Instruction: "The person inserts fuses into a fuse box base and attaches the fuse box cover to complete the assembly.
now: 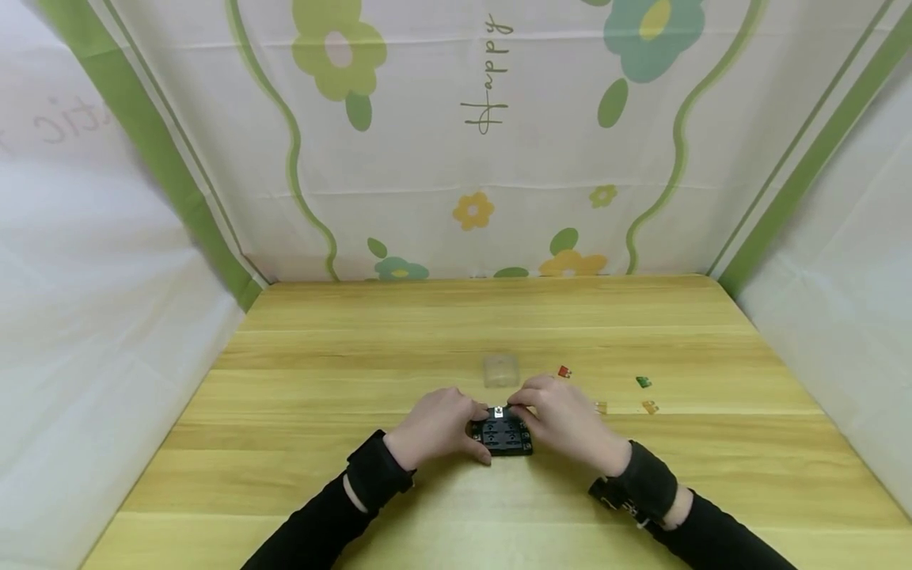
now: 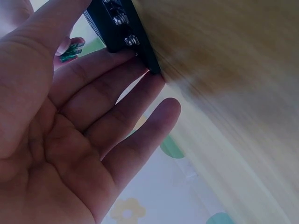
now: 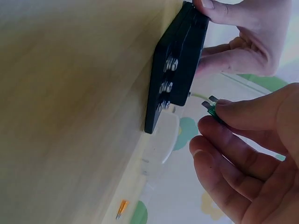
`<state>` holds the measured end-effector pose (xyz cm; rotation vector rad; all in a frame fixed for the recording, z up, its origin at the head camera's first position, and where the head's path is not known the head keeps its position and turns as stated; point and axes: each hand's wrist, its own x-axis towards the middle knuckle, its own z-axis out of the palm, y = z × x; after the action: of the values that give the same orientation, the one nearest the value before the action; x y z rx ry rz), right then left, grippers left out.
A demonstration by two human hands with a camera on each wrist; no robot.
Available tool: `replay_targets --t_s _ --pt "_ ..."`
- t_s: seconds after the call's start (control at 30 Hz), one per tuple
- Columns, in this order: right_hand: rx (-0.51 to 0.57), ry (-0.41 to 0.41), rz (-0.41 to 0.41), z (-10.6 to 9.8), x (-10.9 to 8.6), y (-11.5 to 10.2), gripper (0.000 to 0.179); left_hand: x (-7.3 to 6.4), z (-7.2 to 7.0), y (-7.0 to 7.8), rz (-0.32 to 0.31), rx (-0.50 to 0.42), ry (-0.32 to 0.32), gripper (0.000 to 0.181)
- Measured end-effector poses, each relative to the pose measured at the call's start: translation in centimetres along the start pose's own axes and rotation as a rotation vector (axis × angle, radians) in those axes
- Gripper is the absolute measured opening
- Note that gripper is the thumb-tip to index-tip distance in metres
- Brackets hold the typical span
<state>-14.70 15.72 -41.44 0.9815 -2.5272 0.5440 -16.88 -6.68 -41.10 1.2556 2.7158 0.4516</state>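
A black fuse block (image 1: 503, 440) with metal screw terminals along its sides lies on the wooden table, in front of the person. My left hand (image 1: 440, 427) grips it at its left side, thumb at the near edge and fingertips at the far edge. Over the block's far right corner is my right hand (image 1: 563, 416). Its thumb and index finger pinch a green blade fuse (image 3: 212, 111), with the two metal prongs pointing toward the block. In the right wrist view a gap shows between the fuse and the block's top.
A clear plastic cover (image 1: 501, 370) lies just beyond the block. To the right are loose blade fuses: a red one (image 1: 564, 371), another green one (image 1: 644, 381), an orange one (image 1: 650, 407) and a yellowish one (image 1: 602, 408) beside the right hand. Patterned cloth (image 1: 427, 158) hangs behind the table.
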Motion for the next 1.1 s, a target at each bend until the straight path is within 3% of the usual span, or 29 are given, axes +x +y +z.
replay_targets --t_s 0.4,1.1 --pt "0.045 -0.052 -0.012 0.5 0.8 -0.8 0.006 0.0 -0.4 -0.1 -0.004 -0.017 0.007 0.061" --pt "0.063 -0.074 -0.019 1.4 0.7 -1.3 0.008 -0.3 -0.1 -0.2 0.002 -0.038 0.016 0.058"
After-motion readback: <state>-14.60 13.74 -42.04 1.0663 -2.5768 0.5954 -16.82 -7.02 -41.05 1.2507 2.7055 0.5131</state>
